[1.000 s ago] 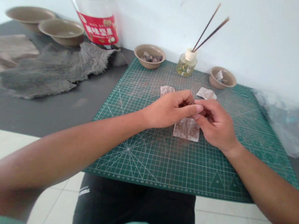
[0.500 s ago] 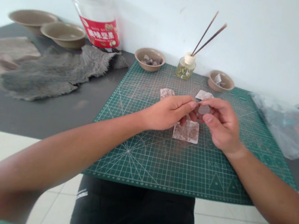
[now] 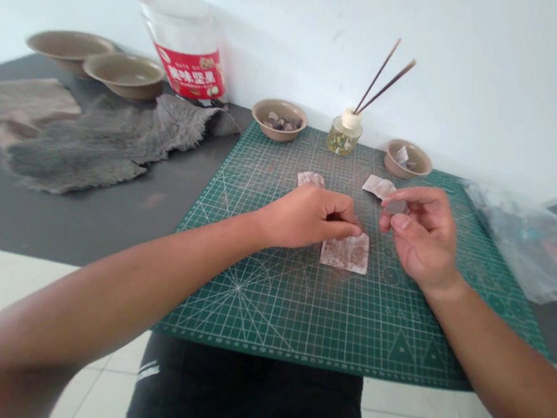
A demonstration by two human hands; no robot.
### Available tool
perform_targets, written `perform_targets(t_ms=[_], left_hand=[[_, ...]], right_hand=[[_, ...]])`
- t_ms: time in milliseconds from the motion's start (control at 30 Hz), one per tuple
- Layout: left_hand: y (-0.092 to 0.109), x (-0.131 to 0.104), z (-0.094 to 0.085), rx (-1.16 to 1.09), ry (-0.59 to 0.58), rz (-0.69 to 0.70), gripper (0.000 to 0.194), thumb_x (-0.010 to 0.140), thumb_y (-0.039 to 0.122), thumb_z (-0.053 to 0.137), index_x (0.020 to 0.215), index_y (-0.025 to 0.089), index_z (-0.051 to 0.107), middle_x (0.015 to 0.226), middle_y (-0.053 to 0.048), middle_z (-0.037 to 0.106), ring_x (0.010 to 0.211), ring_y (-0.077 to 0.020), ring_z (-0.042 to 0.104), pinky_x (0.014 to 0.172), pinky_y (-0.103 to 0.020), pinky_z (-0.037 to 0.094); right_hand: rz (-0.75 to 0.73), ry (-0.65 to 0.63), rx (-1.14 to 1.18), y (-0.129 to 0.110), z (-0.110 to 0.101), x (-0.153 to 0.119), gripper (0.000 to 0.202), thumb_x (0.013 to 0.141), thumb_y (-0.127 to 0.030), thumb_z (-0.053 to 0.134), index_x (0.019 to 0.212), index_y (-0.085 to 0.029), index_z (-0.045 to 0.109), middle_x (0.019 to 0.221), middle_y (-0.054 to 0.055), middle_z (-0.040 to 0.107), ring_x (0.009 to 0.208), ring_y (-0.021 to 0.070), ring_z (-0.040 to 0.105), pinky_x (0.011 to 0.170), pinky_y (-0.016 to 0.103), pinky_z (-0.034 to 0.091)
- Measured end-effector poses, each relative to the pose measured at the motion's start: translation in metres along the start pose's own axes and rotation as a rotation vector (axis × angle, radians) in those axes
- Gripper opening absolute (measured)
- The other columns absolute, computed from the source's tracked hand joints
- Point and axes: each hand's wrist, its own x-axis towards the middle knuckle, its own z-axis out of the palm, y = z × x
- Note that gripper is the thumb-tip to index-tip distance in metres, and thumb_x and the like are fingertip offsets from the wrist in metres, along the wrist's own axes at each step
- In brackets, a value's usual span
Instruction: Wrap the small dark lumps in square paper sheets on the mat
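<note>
Pale wall (image 3: 493,86) rises behind a dark grey tabletop (image 3: 96,222), on which lies a green cutting mat printed with white grid lines (image 3: 265,321). Over the mat, the right hand (image 3: 428,243) is partly open — its thumb and fingertips pinch a small, flat, round grey disc (image 3: 396,208) near a creased whitish scrap (image 3: 378,185). The left hand (image 3: 302,218) is curled, thumb against forefinger, at the upper edge of a white square sheet smeared with brown (image 3: 346,256) — whether it grips anything, I cannot tell. Toward the wall, a small tan bowl of dark pieces (image 3: 277,135) stands left of a glass bottle with two dark sticks (image 3: 342,141); another small tan bowl (image 3: 406,172) stands right of it.
</note>
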Motion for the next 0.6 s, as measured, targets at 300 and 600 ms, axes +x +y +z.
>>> perform_targets(t_ms=[300,600], left_hand=[[-0.004,-0.009,0.001,0.606,-0.152,0.124,0.047,0.085,0.051,0.067,0.118,0.018,0.065,0.111,-0.009,0.063,0.104,-0.0265,0.057,0.097,-0.038,0.04],[-0.006,-0.012,0.002,0.643,-0.29,0.053,0.052,0.087,0.056,0.061,0.123,0.017,0.062,0.119,-0.011,0.057,0.111,-0.0295,0.052,0.103,-0.042,0.037]], right_hand=[[0.139,-0.07,-0.652,-0.002,-0.004,0.005,0.018,0.09,-0.031,0.062,0.106,-0.024,0.066,0.078,-0.001,0.059,0.067,0.0168,0.054,0.063,0.033,0.043],[0.216,-0.121,-1.139,0.014,-0.032,0.02,0.024,0.091,-0.036,0.056,0.107,-0.022,0.067,0.087,0.006,0.068,0.074,0.0227,0.06,0.068,0.036,0.044]])
